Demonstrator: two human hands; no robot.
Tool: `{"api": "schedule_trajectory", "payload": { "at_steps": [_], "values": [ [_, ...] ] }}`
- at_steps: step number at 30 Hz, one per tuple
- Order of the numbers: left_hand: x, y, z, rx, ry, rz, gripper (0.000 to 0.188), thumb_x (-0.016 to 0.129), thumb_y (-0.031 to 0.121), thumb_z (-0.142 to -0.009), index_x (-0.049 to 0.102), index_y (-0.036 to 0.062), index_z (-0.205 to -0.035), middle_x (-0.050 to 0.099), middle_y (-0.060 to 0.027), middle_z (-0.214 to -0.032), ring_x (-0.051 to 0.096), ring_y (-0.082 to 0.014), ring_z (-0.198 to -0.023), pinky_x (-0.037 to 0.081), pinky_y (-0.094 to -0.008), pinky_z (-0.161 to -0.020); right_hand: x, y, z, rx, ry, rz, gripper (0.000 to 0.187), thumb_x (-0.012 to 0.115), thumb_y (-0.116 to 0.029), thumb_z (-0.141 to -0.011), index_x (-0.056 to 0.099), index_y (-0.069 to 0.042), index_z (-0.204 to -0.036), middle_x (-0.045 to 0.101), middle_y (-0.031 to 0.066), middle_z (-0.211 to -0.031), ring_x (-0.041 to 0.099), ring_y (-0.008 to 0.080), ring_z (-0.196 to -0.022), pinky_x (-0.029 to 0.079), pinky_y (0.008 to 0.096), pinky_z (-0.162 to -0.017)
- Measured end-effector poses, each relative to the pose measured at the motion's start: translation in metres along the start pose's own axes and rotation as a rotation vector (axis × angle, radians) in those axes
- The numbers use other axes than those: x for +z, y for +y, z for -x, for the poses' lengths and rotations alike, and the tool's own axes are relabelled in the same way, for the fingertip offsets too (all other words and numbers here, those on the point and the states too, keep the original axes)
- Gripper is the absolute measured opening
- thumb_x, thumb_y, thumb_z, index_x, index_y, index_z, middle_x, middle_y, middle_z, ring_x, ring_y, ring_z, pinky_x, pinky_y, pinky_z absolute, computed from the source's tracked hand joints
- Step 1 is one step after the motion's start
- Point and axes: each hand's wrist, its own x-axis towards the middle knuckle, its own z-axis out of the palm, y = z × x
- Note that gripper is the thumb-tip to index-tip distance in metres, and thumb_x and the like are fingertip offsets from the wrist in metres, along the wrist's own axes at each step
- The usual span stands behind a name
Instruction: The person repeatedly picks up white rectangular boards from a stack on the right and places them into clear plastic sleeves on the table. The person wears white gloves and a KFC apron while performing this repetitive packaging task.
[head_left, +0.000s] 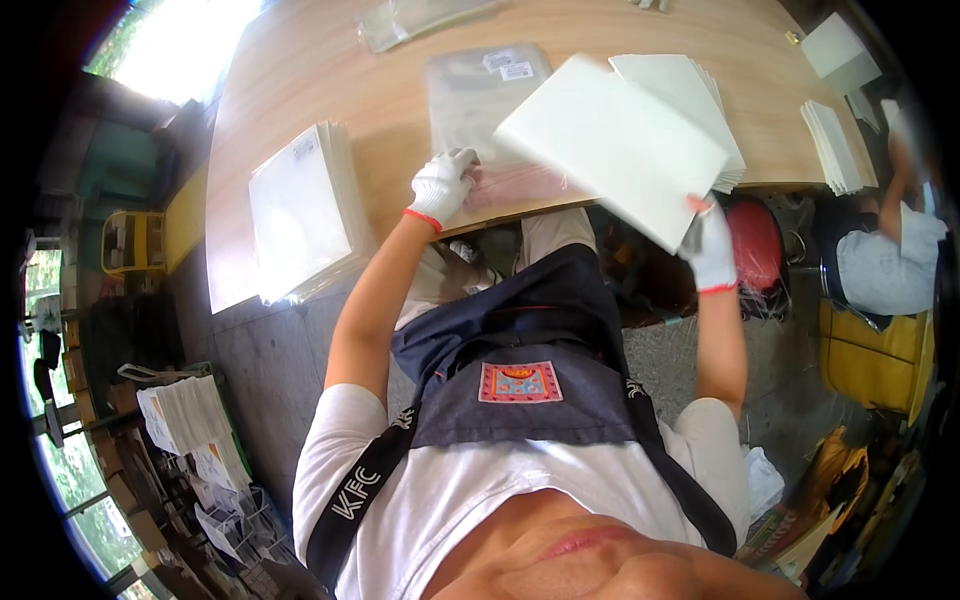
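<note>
My right hand [712, 246], in a white glove with a red cuff, grips a blank white board [620, 145] by its near right corner. The board is tilted and slightly blurred, its far left corner over a stack of clear plastic bags [472, 100] with white labels. At the near left corner of those bags is my left hand [443, 186], gloved too, its fingers curled on the plastic edge. Right behind the held board lies a stack of similar white boards [690, 90], partly covered by it.
On the left of the wooden table [375, 110] sits a pile of bagged white boards [305, 210]. More clear bags [425, 18] lie at the far edge. A small white stack [832, 145] is at the right end, near another person [890, 250]. A red stool [752, 250] stands below the table.
</note>
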Motion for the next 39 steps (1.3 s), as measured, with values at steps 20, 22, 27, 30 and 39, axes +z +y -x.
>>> {"api": "schedule_trajectory", "payload": {
  "at_steps": [20,22,27,30,39],
  "values": [
    [0.009,0.003,0.025,0.148,0.225,0.402,0.03,0.049,-0.005,-0.07,0.059,0.0114,-0.092,0.061,-0.0047,-0.091,0.061,-0.024,-0.08,0.048,-0.033,-0.069,0.022,0.128,0.076,0.174,0.137,-0.205,0.027,0.046,-0.012,-0.089,0.047,-0.004,-0.114,0.058,0.0045,-0.09,0.056,0.0107,-0.071,0.046,0.0238,-0.057],
    [0.019,0.014,0.04,0.155,0.23,0.332,0.031,0.05,-0.009,-0.067,0.058,0.0057,-0.093,0.062,-0.009,-0.094,0.061,-0.0252,-0.082,0.049,-0.03,-0.068,0.024,0.134,0.079,0.155,0.101,-0.205,0.025,0.046,-0.014,-0.089,0.048,-0.003,-0.112,0.058,0.0046,-0.09,0.055,0.0105,-0.071,0.045,0.0236,-0.057],
    [0.086,0.038,0.054,-0.26,0.648,1.319,0.053,0.048,-0.01,-0.078,0.036,0.0019,-0.128,0.058,-0.0088,-0.104,0.059,-0.0168,-0.087,0.048,-0.0275,-0.074,0.061,0.134,0.079,0.108,0.308,-0.158,0.022,0.048,-0.017,-0.089,0.05,-0.003,-0.105,0.057,0.0044,-0.08,0.05,0.0101,-0.054,0.038,0.0229,-0.042],
    [0.091,0.034,0.047,-0.49,0.471,1.535,0.031,0.042,-0.003,-0.084,0.054,-0.001,-0.113,0.062,-0.0063,-0.09,0.058,-0.013,-0.079,0.046,-0.0246,-0.076,0.041,0.136,0.072,0.133,-0.013,-0.134,0.024,0.048,-0.018,-0.089,0.049,-0.003,-0.107,0.057,0.0052,-0.078,0.051,0.0103,-0.055,0.038,0.0231,-0.043],
    [0.12,0.049,0.118,-0.414,0.077,1.427,0.025,0.041,0.001,-0.086,0.057,-0.0005,-0.105,0.063,-0.0036,-0.081,0.059,-0.0089,-0.059,0.05,-0.0219,-0.053,0.049,0.16,0.049,0.37,0.117,-0.041,0.027,0.05,-0.015,-0.091,0.045,-0.005,-0.115,0.061,0.0145,-0.088,0.066,0.0267,-0.065,0.059,0.0398,-0.056]
  ]
}}
